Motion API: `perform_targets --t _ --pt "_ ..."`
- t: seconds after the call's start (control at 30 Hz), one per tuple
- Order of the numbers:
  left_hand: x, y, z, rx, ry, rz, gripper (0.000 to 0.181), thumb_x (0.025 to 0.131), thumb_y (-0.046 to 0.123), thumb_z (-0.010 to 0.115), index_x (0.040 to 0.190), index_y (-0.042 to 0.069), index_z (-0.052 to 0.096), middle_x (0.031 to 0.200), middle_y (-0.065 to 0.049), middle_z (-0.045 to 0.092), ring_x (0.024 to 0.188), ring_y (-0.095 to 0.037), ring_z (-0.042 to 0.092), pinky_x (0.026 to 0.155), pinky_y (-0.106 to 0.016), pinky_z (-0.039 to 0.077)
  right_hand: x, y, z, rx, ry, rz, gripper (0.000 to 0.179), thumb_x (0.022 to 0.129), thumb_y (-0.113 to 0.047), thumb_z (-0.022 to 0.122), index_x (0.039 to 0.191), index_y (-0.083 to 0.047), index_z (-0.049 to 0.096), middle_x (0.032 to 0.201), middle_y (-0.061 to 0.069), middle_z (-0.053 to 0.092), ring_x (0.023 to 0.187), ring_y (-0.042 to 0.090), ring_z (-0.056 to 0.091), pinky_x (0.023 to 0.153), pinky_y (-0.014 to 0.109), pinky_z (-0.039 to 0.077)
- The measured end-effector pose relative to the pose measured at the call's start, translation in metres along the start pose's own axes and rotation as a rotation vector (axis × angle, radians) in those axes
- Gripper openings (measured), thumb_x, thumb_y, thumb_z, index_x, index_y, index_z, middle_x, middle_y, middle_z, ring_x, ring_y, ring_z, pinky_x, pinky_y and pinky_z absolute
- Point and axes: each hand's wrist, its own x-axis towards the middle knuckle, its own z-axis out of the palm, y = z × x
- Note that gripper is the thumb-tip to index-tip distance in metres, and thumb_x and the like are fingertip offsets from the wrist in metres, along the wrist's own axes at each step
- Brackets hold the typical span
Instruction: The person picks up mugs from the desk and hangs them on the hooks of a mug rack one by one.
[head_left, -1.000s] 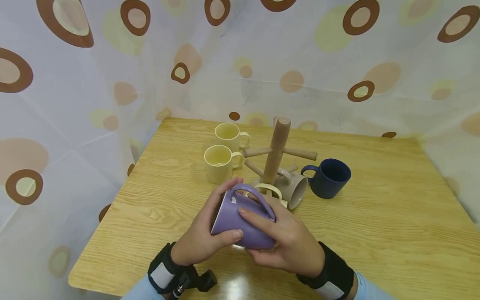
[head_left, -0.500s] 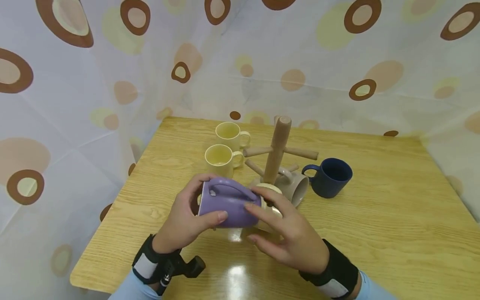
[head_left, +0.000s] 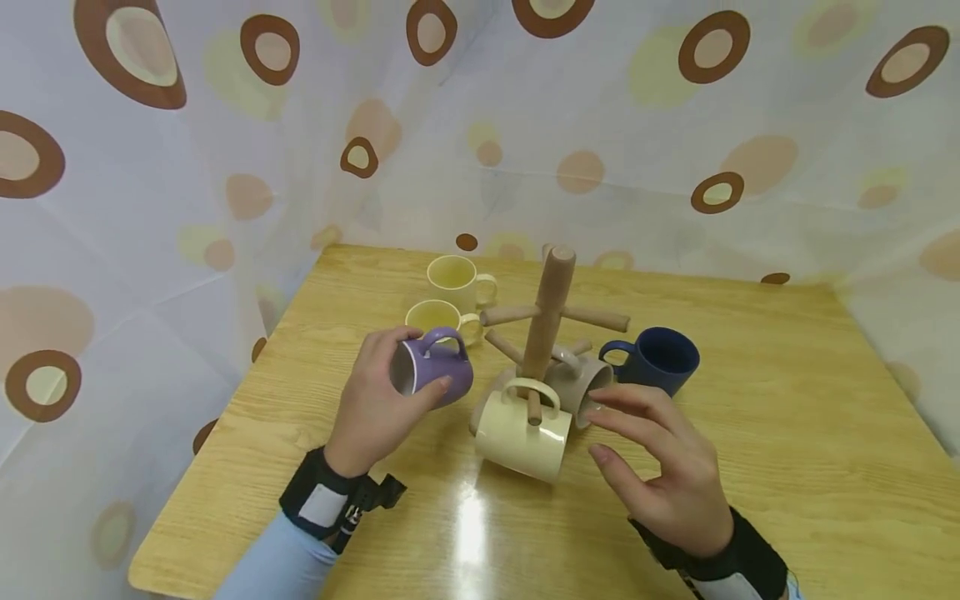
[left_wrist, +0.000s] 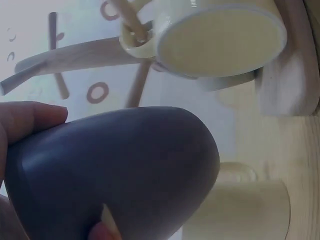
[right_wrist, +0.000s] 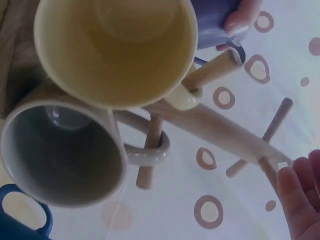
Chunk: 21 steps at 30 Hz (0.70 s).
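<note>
My left hand grips a purple mug by its body, tilted with its mouth to the left and its handle on top. The mug is left of a wooden mug tree. On a lower front peg of the tree a cream mug hangs by its handle. A grey-beige mug hangs on another low peg, its handle around the peg in the right wrist view. My right hand is off to the right of the cream mug, fingers spread and slightly bent, holding nothing.
Two pale yellow mugs, a rear mug and a nearer mug, stand behind the purple one. A dark blue mug stands right of the tree. The upper pegs carry no mugs. A patterned curtain backs the wooden table.
The right hand has let go of the purple mug and moved right. The left hand has carried the mug left and farther back, uncovering the cream mug on the tree.
</note>
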Motion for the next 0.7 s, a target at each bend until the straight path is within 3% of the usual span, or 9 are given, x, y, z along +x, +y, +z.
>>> perform_targets --t 0.13,0.27,0.7 --pt "0.006 0.001 0.014 0.055 -0.036 -0.05 0.061 0.073 0.046 0.075 0.125 0.021 0.052 0.12 -0.006 0.049 0.1 -0.025 0.053 0.073 -0.045 0.053 -0.003 0.0 -0.005 0.012 0.024 0.013 0.025 0.084 -0.011 0.067 0.096 0.011 0.065 0.1 0.024 0.063 0.095 0.026 0.058 0.09 0.019 0.045" --pt "0.012 0.003 0.022 0.106 -0.056 -0.054 0.061 0.074 0.047 0.073 0.123 0.02 0.052 0.116 -0.012 0.051 0.097 -0.027 0.053 0.069 -0.044 0.052 -0.01 0.003 -0.008 0.059 0.039 0.04 0.027 0.082 -0.007 0.068 0.097 0.015 0.062 0.102 0.023 0.063 0.097 0.025 0.057 0.09 0.018 0.045" --pt "0.024 -0.002 0.042 0.199 0.045 0.007 0.065 0.073 0.056 0.071 0.12 0.014 0.053 0.105 -0.014 0.052 0.09 -0.024 0.049 0.063 -0.045 0.053 -0.015 0.011 -0.014 0.024 0.005 0.071 0.03 0.082 -0.009 0.068 0.1 0.013 0.062 0.104 0.022 0.062 0.099 0.024 0.056 0.092 0.018 0.043"
